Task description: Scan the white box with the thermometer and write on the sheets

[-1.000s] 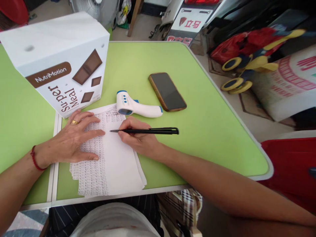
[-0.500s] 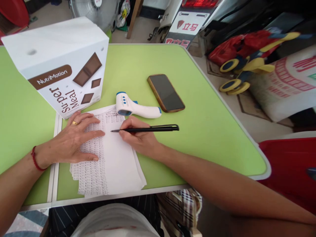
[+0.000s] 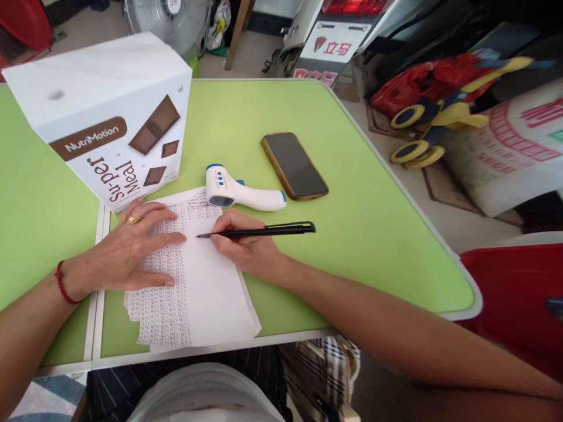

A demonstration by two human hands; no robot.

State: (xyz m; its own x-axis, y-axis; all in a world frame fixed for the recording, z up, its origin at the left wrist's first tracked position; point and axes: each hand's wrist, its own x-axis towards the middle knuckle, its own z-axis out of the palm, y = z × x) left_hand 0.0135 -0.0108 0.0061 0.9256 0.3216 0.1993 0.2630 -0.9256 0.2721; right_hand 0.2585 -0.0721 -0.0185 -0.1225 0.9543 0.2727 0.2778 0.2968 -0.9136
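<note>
My left hand (image 3: 127, 249) lies flat with its fingers spread over the written left part of a stack of paper (image 3: 215, 299). Dense rows of handwriting fill that side; the right side of the top sheet is blank. In my right hand (image 3: 246, 246) I pinch a black pen (image 3: 272, 230), its tip at the paper just right of the written rows. Whether the tip touches the sheet I cannot tell. A white and blue infrared thermometer (image 3: 246, 196) lies just beyond the right hand, over the paper's top edge.
A white NutriMotion box (image 3: 109, 117) stands at the back left, beside my left hand. Farther right lies a phone (image 3: 294, 165) in a brown case. The green table (image 3: 373, 246) has a pale rim. A red chair (image 3: 519, 287) stands at the right, and a fan (image 3: 169, 26) behind.
The pen has tilted very slightly and its rear end has shifted a little left, with my right hand. My left hand stays put on the paper.
</note>
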